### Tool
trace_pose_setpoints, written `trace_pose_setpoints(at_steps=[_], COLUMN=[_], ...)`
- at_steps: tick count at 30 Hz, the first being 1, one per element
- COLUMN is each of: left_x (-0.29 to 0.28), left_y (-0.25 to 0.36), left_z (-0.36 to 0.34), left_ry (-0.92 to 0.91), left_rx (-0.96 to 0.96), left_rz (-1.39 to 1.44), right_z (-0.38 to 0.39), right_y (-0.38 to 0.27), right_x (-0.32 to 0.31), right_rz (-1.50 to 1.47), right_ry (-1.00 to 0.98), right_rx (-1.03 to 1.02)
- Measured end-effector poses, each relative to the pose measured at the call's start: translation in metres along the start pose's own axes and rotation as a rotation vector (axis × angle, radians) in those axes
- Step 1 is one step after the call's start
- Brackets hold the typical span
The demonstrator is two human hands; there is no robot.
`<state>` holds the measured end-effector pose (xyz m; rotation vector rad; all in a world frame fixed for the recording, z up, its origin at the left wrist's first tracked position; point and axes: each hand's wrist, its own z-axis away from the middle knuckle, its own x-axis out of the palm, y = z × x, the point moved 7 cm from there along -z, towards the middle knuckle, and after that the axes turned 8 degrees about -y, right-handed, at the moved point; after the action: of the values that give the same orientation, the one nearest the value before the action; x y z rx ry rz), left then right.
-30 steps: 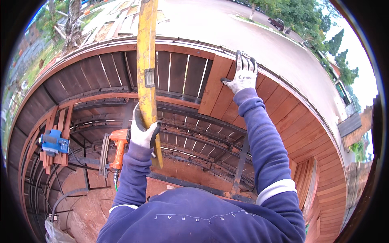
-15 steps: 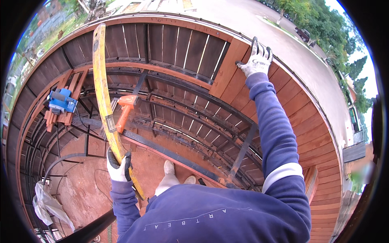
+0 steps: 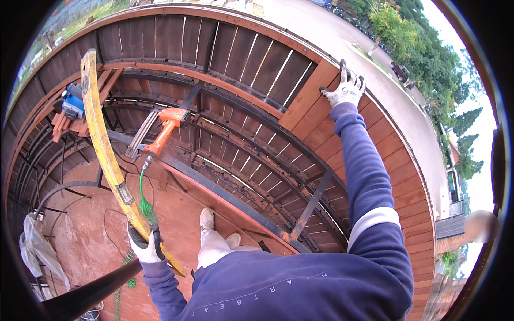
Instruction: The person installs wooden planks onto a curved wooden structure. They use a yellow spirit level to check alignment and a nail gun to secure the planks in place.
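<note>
Gripping the long, flat yellow spirit level [image 3: 108, 163] near its lower end, the white-and-black-gloved left hand [image 3: 145, 247] is closed around the tool at left. The gloved right hand [image 3: 347, 92], fingers spread wide, rests on the reddish-brown wooden planks [image 3: 396, 158] at their curved outer edge. The level's upper end overlaps the blue power tool [image 3: 74, 101] in view; contact cannot be determined. The orange nail gun [image 3: 167, 131] sits right of the level. Open reddish floor [image 3: 80, 230] extends below the level's left edge.
</note>
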<state>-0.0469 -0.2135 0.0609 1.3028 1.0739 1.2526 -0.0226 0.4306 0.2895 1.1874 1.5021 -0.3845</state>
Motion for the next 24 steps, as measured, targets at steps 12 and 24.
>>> trace_pose_setpoints(at_steps=[12,24], left_x=[-0.013,0.108], left_y=[-0.009,0.047], left_z=[0.001,-0.054], left_ry=[-0.011,-0.323], left_rx=[-0.018,0.204], left_rz=[-0.046,0.072], right_z=[-0.004,-0.005], right_y=[0.001,0.002], right_x=[0.004,0.006], right_rz=[0.025,0.015], right_ry=[0.008,-0.008], right_rx=[-0.018,-0.003])
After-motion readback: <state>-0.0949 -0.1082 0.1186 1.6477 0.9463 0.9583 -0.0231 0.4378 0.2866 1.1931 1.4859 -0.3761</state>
